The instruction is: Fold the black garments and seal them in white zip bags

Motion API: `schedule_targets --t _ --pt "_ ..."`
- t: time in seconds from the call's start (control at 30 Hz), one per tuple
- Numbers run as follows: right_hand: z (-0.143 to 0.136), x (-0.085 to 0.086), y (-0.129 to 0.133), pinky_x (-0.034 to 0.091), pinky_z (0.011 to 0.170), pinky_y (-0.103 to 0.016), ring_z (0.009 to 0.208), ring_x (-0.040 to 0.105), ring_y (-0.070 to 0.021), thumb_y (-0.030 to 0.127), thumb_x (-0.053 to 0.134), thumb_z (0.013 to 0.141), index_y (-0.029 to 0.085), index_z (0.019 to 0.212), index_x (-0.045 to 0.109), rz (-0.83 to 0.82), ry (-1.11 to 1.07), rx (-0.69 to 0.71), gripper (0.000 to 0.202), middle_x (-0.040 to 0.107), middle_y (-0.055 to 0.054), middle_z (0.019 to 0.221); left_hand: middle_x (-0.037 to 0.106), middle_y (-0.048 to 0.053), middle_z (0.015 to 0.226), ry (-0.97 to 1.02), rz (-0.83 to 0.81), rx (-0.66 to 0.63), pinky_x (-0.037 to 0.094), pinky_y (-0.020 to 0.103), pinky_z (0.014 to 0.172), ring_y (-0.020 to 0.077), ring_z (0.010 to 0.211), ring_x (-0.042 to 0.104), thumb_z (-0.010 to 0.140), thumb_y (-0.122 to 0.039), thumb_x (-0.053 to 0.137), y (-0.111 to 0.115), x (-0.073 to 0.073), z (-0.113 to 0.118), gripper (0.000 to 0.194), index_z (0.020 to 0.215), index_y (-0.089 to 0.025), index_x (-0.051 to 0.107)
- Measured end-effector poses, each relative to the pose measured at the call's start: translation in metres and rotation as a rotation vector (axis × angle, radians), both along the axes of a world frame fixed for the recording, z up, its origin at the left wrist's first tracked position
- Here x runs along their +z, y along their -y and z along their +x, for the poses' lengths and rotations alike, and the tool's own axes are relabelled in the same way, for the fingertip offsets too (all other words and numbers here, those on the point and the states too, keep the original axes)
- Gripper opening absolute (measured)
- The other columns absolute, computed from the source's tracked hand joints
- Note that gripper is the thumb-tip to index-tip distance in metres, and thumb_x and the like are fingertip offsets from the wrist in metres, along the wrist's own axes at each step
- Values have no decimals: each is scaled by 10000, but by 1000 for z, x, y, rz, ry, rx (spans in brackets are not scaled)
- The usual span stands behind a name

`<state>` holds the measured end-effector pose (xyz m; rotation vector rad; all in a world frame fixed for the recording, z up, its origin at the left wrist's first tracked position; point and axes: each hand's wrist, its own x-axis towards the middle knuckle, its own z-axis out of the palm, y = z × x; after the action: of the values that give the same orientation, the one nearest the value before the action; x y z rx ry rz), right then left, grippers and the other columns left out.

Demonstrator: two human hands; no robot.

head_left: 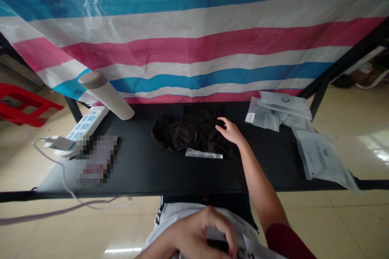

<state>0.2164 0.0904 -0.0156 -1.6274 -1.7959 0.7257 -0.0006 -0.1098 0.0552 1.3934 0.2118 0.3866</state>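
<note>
A dark brown, crumpled piece of cloth (pixel 182 131) lies in the middle of the black table. Part of a whitish strip (pixel 203 153) sticks out from beneath its near edge. My right hand (pixel 229 130) is at the cloth's right side, thumb and fingers apart, nothing held in it; whether it touches the fabric I cannot tell. Low in the picture, close to my body, my left hand (pixel 197 230) is curled, its thumb and index finger bent toward each other. The fingertips reach the picture's lower edge, and what they grip against the white clothing is unclear.
Frosted plastic packages (pixel 285 103) are piled at the table's back right; another printed package (pixel 323 156) overhangs the right edge. A white bottle (pixel 111 99), a power strip (pixel 86 125) with a cable, and a pixelated flat object (pixel 97 160) are left. A striped sheet (pixel 194 48) hangs behind.
</note>
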Motion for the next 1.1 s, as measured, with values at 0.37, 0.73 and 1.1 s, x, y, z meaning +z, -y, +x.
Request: schedule_targets --t 0.37,0.73,1.1 --pt "0 -4 -1 509 923 -421 1099 635 -288 306 612 855 205 1250 576 44 57 17 410 659 -115 1212 725 32 968 -858 339 69 476 269 807 200 903 659 870 -401 545 26 -134 8 266 998 -218 690" --pt "0 -22 -10 513 943 -403 1042 659 -242 253 602 837 205 1130 640 185 -4 -31 299 685 -79 1168 722 73 979 -1000 403 145 487 307 805 227 917 663 868 -356 468 20 -179 17 323 1023 -164 676" --pt "1 -18 -7 528 882 -363 939 672 -213 223 536 853 212 1063 674 184 -36 -69 251 704 -62 1119 661 77 1095 -1123 406 63 496 432 921 219 1034 627 923 -392 573 8 -194 29 290 1067 -149 640"
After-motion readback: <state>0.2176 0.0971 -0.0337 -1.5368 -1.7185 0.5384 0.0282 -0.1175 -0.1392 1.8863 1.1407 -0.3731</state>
